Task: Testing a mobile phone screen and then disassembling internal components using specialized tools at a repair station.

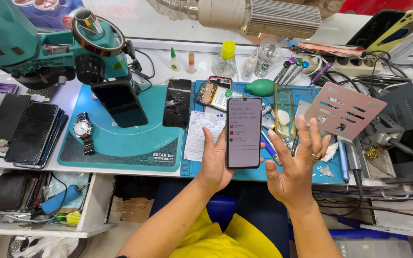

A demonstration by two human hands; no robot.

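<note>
Resting upright in the left hand (214, 165), the lit phone (243, 132) is grasped; right hand (295, 167) fingers (304, 134) spread beside it

Black smartphone (243, 132), slim and rectangular, screen lit pale pink with rows of small list entries, held upright facing the camera, raised above the front edge of the tabletop, screen unbroken, dark bezel intact

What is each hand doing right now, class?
Left hand: closed around a phone with its screen lit.
Right hand: open, fingers spread, holding nothing, beside the phone.
</note>
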